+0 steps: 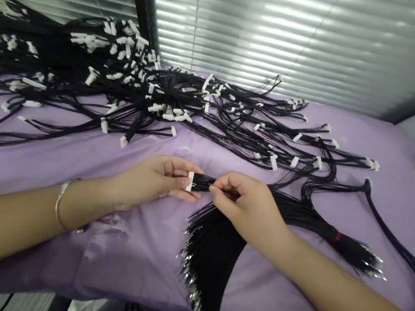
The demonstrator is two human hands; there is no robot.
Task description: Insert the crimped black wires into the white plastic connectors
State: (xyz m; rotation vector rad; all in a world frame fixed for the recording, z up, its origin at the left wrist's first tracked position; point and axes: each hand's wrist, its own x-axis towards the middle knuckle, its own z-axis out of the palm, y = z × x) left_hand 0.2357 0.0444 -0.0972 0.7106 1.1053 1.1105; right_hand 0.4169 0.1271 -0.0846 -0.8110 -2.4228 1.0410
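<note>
Between the thumb and fingers of my left hand (168,177) is a white connector housing (190,181), held upright across a row of black wires. Just to its right, my right hand (249,202) pinches a thin black wire (212,187) with a bright metal end close to the connector. Below my right hand fans a thick bundle of loose black wires (216,254), silver terminals along its left and lower edge. Another black bundle (349,247), bound with a red tie, runs off to the right with metal tips at its end.
A large heap of black cables with white connectors (90,56) lies at the back left and spreads rightward. Underneath is a purple cloth (119,261) over the table. Window blinds (229,25) stand behind. A separate black cable (391,222) trails down the right side.
</note>
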